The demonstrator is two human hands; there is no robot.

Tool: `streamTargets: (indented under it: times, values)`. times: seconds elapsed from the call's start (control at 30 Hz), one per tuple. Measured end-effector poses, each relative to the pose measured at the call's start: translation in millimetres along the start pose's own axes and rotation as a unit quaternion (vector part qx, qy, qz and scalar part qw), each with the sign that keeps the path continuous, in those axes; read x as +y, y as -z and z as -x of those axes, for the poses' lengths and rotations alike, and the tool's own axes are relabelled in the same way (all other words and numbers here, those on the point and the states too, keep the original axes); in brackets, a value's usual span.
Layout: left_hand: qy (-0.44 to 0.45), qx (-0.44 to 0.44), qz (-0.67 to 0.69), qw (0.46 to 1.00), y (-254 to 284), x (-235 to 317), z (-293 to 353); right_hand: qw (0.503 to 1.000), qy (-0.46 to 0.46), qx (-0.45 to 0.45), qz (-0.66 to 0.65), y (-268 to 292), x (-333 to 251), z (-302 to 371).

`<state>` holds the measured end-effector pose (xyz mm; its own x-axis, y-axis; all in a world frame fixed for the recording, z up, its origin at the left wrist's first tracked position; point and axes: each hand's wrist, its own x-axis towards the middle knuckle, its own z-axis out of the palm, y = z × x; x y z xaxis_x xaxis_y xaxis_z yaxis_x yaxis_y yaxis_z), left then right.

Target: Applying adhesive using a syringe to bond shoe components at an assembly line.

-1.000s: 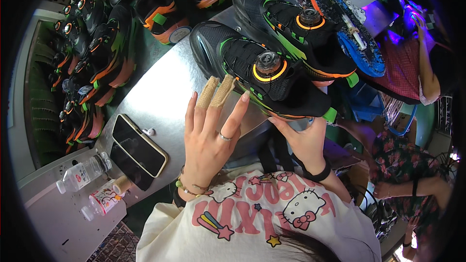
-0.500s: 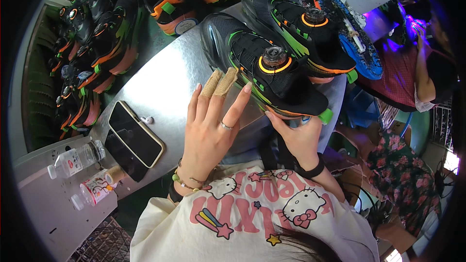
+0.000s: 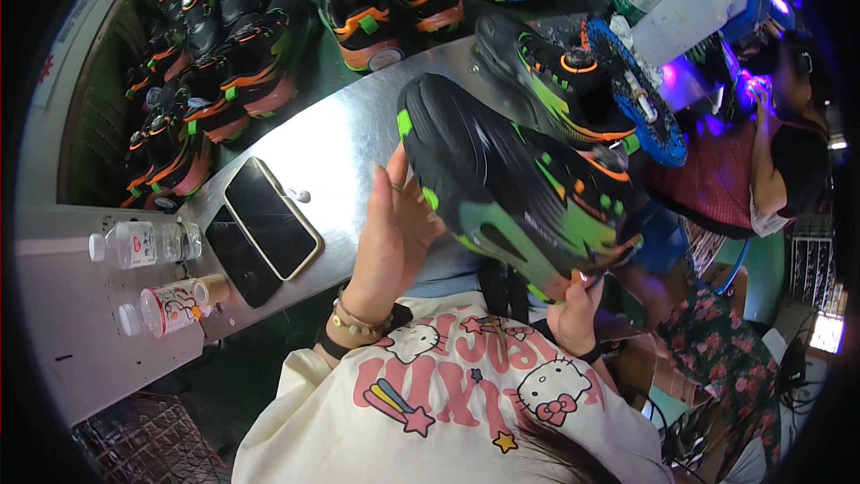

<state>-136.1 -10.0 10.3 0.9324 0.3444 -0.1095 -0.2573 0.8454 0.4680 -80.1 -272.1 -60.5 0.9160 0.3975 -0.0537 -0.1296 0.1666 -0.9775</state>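
Note:
A black sneaker with green and orange trim is raised off the metal table, tilted so that its side faces up. My right hand pinches it at the heel end. Against the toe end rests my left hand, its fingers partly hidden behind the sole's edge and curled round it. The matching sneaker, with an orange-ringed dial on top, stands just beyond. Beside that one lies a blue, dark-speckled pad bearing a small pale-handled tool.
Two phones and a white earbud lie on the metal table at left, near two plastic bottles and a tape roll. Several sneakers crowd the far side. A co-worker sits at right near a purple light.
The near sneaker has been lifted from the table and turned onto its side. My left hand went from spread fingers beside it to its toe end. The whole view has shifted slightly.

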Motion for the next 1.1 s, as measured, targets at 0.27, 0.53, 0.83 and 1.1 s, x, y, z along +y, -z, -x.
streamTargets:
  times: [0.27, 0.53, 0.83, 1.1]
  values:
    - [-0.133, -0.032, -0.139, 0.981, -46.3, 26.7, -10.7, 0.821, 0.370, -0.063, 0.431, 16.3, -18.4, -0.2]
    - [-0.165, -0.118, -0.225, 0.953, -52.9, 26.9, -26.8, 0.766, 0.514, 0.328, 0.203, -48.0, 38.9, -24.2]
    - [-0.074, 0.107, -0.324, 0.937, -45.7, 18.5, -61.2, 0.780, 0.466, -0.176, 0.377, -33.6, -8.4, -26.6]
    - [-0.007, 0.126, -0.407, 0.905, -11.8, 5.5, -57.9, 0.674, 0.429, -0.346, 0.493, 27.4, -80.7, -116.6]
